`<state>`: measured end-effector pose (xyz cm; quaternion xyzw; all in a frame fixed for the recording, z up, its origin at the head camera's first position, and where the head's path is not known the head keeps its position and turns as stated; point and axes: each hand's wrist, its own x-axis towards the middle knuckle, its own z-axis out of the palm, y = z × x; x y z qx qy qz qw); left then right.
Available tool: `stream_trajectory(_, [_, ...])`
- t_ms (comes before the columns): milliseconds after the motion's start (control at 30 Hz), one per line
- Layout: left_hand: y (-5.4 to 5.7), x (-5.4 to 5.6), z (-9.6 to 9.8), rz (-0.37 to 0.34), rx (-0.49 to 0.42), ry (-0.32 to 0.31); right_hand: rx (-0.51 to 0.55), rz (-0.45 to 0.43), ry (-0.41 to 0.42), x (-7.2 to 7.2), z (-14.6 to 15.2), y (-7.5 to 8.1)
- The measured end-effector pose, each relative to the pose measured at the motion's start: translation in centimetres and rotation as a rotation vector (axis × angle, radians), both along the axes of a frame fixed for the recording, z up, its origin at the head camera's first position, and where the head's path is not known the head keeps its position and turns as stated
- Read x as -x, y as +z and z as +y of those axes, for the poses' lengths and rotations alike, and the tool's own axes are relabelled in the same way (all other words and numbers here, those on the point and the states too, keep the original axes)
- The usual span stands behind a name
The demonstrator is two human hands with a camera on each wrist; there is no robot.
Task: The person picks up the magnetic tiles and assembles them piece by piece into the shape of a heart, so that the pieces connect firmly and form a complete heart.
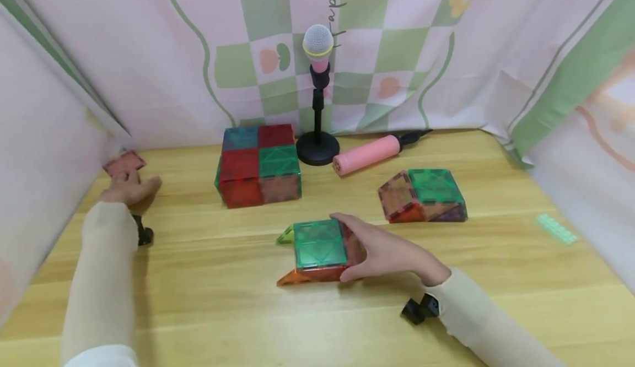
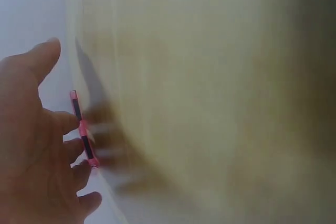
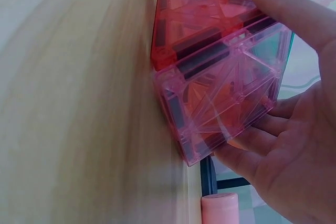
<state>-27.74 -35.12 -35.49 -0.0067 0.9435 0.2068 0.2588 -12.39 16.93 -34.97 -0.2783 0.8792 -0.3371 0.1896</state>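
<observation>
At the table's far left edge lies a pink square magnetic tile (image 1: 124,163). My left hand (image 1: 126,188) reaches to it with fingertips at its near side; in the left wrist view the fingers lie beside the tile (image 2: 84,135) and the thumb stands apart. Near the middle, my right hand (image 1: 384,250) holds a small magnetic-tile block (image 1: 319,244) between thumb and fingers. The block has a green top, a red-orange near side and triangular tiles sticking out to the left. A pink tile wall (image 3: 231,85) faces the palm in the right wrist view.
A larger red, blue and green tile box (image 1: 259,164) stands behind. Further back are a microphone on a black stand (image 1: 318,108) and a pink microphone handle (image 1: 367,155). To the right sit a sloped tile block (image 1: 424,196) and a pale green strip (image 1: 556,228).
</observation>
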Motion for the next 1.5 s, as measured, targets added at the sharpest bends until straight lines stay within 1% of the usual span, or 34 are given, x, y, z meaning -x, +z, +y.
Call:
stream_trajectory(67, [0.0,-0.6,0.3,0.013,0.013,-0.013,-0.005,0.004,0.000,-0.1,0.0,0.0])
stream_trajectory(133, [-0.2,-1.3,0.8,0.042,0.033,-0.042,-0.010,0.009,-0.002,-0.1,0.0,-0.1])
stream_trajectory(200, [-0.2,-2.1,1.4,0.063,0.048,-0.063,-0.016,0.014,-0.007,-0.1,0.0,-0.1])
stream_trajectory(300, [-0.1,-3.6,2.2,0.059,0.042,-0.078,-0.021,0.022,-0.013,0.0,0.0,-0.1])
stream_trajectory(367, [0.1,-4.7,2.7,0.043,0.038,-0.080,-0.024,0.023,-0.015,0.1,0.0,0.0])
stream_trajectory(433, [0.2,-5.7,3.2,0.047,0.035,-0.097,-0.024,0.018,-0.014,0.2,0.0,0.0])
stream_trajectory(533, [0.4,-7.2,4.1,0.081,0.066,-0.146,-0.023,0.011,-0.009,0.2,0.1,0.0])
stream_trajectory(600, [0.4,-8.0,4.8,0.122,0.086,-0.189,-0.023,0.010,-0.012,0.3,0.2,0.0])
stream_trajectory(700, [0.2,-9.6,6.0,0.182,0.124,-0.240,-0.017,0.014,-0.006,0.4,0.2,-0.1])
stream_trajectory(767, [-0.1,-10.8,6.8,0.199,0.137,-0.256,-0.012,0.013,-0.004,0.5,0.2,-0.1])
stream_trajectory(833, [-0.2,-11.8,7.5,0.200,0.143,-0.263,-0.009,0.016,0.003,0.5,0.2,-0.1])
stream_trajectory(867, [-0.1,-12.2,7.8,0.201,0.143,-0.264,-0.008,0.016,0.005,0.5,0.2,-0.2])
stream_trajectory(933, [0.0,-12.7,8.2,0.237,0.116,-0.277,-0.010,0.008,0.003,0.4,0.2,-0.1])
stream_trajectory(1000, [0.3,-12.7,8.3,0.295,0.083,-0.277,-0.010,0.005,0.003,0.3,0.2,0.0])
stream_trajectory(1033, [0.4,-12.4,8.3,0.324,0.066,-0.271,-0.010,0.005,0.005,0.3,0.2,0.0])
stream_trajectory(1100, [0.6,-11.5,8.0,0.374,0.035,-0.252,-0.009,0.002,0.006,0.2,0.2,0.0])
stream_trajectory(1133, [0.6,-11.0,7.8,0.383,0.029,-0.237,-0.006,0.002,0.007,0.2,0.2,0.0])
stream_trajectory(1200, [0.6,-9.9,7.2,0.386,0.023,-0.211,-0.003,0.011,0.012,0.2,0.2,0.0])
stream_trajectory(1267, [0.4,-8.9,6.6,0.359,0.015,-0.198,-0.001,0.015,0.012,0.3,0.2,-0.1])
stream_trajectory(1367, [-0.2,-7.8,5.7,0.342,-0.019,-0.212,0.003,0.023,0.018,0.3,0.2,-0.2])
stream_trajectory(1433, [-0.5,-7.3,5.3,0.331,-0.033,-0.226,0.005,0.020,0.020,0.2,0.2,-0.2])
stream_trajectory(1500, [-0.9,-7.0,5.2,0.346,-0.025,-0.247,0.004,0.013,0.014,0.2,0.3,-0.1])
